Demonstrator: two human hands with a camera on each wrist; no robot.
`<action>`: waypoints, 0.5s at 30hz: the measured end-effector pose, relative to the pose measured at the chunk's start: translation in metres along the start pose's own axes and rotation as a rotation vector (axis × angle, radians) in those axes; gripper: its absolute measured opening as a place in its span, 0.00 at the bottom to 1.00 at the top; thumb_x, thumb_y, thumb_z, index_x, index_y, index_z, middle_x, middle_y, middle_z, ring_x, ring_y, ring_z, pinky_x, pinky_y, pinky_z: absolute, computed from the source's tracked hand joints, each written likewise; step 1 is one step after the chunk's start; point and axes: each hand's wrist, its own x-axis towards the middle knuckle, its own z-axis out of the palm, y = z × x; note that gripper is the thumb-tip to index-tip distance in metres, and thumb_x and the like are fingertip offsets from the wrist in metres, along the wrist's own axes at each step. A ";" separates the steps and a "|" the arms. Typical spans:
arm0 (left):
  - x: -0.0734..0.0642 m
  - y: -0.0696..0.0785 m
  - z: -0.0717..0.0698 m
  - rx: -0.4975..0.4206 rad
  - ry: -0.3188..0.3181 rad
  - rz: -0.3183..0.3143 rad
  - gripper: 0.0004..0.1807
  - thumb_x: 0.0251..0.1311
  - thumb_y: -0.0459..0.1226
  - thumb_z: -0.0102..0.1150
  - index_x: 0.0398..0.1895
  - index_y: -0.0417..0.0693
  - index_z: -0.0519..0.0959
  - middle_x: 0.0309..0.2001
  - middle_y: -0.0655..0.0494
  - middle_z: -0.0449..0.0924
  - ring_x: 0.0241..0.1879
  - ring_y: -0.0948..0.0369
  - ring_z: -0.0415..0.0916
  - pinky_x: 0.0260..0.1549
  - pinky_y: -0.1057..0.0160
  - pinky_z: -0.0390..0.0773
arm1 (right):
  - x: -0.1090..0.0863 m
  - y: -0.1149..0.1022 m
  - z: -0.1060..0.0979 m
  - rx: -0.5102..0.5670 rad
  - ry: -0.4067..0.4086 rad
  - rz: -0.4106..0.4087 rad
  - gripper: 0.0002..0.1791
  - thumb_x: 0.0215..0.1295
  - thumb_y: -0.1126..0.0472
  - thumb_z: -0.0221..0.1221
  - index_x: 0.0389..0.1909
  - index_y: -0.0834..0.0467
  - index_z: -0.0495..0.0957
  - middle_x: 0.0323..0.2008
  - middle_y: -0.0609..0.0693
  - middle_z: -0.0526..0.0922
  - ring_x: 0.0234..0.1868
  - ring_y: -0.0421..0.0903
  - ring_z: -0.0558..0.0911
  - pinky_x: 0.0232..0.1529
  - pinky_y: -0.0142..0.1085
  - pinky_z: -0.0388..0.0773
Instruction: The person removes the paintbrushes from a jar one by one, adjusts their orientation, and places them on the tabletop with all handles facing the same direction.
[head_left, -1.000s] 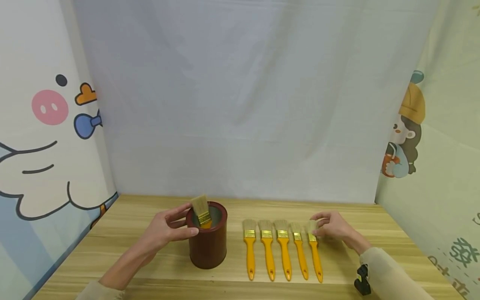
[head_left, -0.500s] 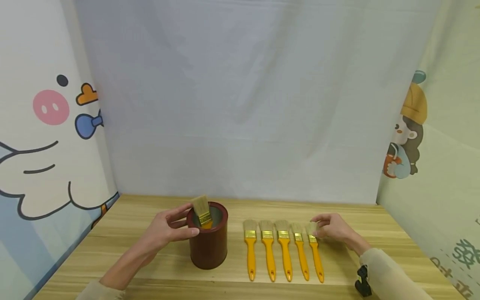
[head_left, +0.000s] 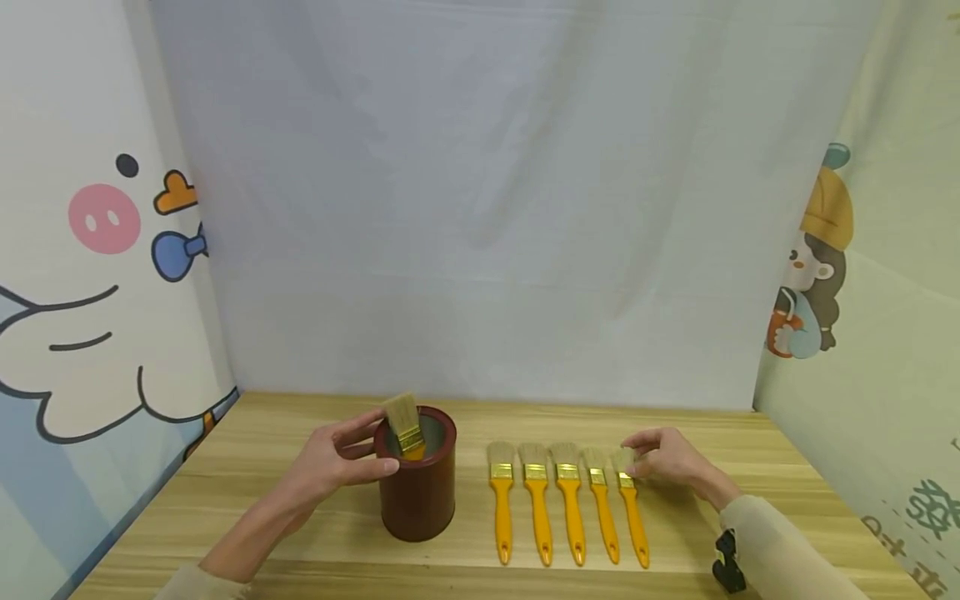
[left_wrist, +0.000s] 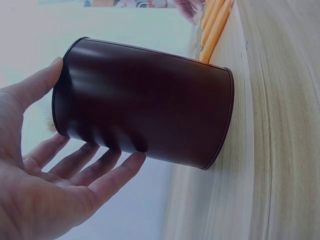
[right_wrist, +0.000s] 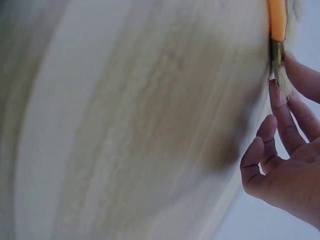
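My left hand [head_left: 326, 462] holds a dark red-brown can [head_left: 417, 504] near its rim, thumb on the near side and fingers on the far side. One wide paintbrush [head_left: 403, 419] leans inside the can, bristles up; most of its orange handle is hidden. In the left wrist view, thumb and fingertips span the can's wall [left_wrist: 145, 102]. At the right, my right hand [head_left: 667, 458] pinches the bristles of a narrow paintbrush [head_left: 636, 529], the last in a row. The right wrist view shows that brush's bristles [right_wrist: 281, 80] between thumb and fingers, its handle pointing away.
Several more orange-handled paintbrushes lie side by side between can and right hand, among them a wide one [head_left: 503, 517] and a narrow one [head_left: 604, 517], bristles facing away. The wooden table [head_left: 450, 575] ends at a pale hanging cloth [head_left: 487, 250]. Printed curtains flank both sides.
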 end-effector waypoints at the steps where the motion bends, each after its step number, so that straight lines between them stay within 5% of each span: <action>1: 0.000 0.000 0.000 0.000 -0.001 0.001 0.50 0.62 0.39 0.76 0.83 0.40 0.59 0.76 0.30 0.61 0.73 0.35 0.64 0.57 0.50 0.82 | 0.000 0.000 0.000 -0.002 -0.001 -0.002 0.24 0.59 0.68 0.74 0.55 0.72 0.83 0.47 0.59 0.85 0.50 0.56 0.81 0.47 0.46 0.81; 15: 0.000 0.000 0.000 0.004 -0.005 0.001 0.50 0.62 0.39 0.76 0.83 0.39 0.59 0.76 0.29 0.61 0.73 0.34 0.64 0.57 0.50 0.82 | -0.001 0.001 0.000 -0.011 0.003 -0.002 0.23 0.59 0.67 0.75 0.55 0.70 0.85 0.47 0.59 0.85 0.51 0.57 0.82 0.51 0.49 0.80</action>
